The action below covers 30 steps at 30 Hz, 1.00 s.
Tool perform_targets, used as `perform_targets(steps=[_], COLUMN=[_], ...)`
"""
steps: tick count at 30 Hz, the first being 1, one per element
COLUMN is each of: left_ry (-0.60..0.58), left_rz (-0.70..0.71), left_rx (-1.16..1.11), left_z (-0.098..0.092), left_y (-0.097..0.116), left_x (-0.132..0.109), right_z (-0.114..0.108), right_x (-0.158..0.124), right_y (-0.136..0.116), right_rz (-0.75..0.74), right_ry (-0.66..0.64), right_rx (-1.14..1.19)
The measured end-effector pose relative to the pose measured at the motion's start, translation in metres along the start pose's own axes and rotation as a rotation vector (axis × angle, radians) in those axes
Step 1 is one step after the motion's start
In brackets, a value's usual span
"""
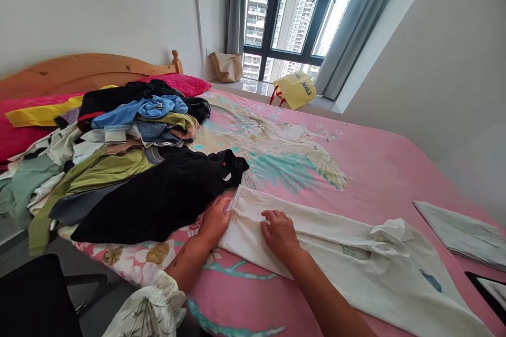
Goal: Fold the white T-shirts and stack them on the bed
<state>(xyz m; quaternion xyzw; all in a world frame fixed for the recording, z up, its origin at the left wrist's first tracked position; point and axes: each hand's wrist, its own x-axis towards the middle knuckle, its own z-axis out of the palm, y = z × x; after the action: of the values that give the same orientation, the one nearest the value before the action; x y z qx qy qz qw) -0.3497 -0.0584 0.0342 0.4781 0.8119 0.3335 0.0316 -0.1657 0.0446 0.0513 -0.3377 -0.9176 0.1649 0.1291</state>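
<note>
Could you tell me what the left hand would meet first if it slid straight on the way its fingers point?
Most likely the black garment. The left hand rests at the end of the white garment, with its fingers aimed at the black cloth just beyond them.

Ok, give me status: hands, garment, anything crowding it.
Both palm-down: left hand, right hand, on white garment end. It lies flat on pink bedsheet. Beside left hand: black garment.

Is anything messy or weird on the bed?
Yes. A heap of clothes lies jumbled on the left side of the bed, and an olive piece droops over the edge. The white garment under the left hand and right hand lies flat.
</note>
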Motion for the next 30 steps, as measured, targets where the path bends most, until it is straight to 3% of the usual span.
perform_targets(steps=[2, 5, 9, 15, 20, 25, 28, 30], left_ry=[-0.008, -0.14, -0.3, -0.147, -0.098, -0.08, -0.089, -0.071], left_rz=[0.125, 0.319, 0.235, 0.172, 0.212, 0.427, 0.478, 0.487], left_rx=[0.05, 0.203, 0.333, 0.216, 0.172, -0.062, -0.15, -0.188], left_z=[-0.001, 0.002, 0.011, 0.008, -0.01, -0.023, -0.02, -0.015], left_y=[0.005, 0.014, 0.014, -0.004, 0.007, 0.022, 0.021, 0.019], left_x=[-0.008, -0.024, -0.034, -0.008, -0.002, -0.045, -0.07, -0.079], right_z=[0.004, 0.013, 0.027, 0.02, 0.011, 0.014, 0.022, 0.027], right_x=[-0.009, -0.02, -0.037, -0.049, -0.02, 0.028, 0.051, 0.06], right_y=[-0.002, -0.008, -0.004, 0.012, 0.001, -0.017, -0.026, -0.031], right_rz=[-0.049, -0.132, -0.113, -0.089, -0.134, -0.135, -0.148, -0.159], right_ry=[0.09, 0.128, 0.118, 0.227, 0.216, -0.017, -0.171, -0.201], right_rx=[0.037, 0.086, 0.079, 0.083, 0.205, 0.322, 0.219, 0.125])
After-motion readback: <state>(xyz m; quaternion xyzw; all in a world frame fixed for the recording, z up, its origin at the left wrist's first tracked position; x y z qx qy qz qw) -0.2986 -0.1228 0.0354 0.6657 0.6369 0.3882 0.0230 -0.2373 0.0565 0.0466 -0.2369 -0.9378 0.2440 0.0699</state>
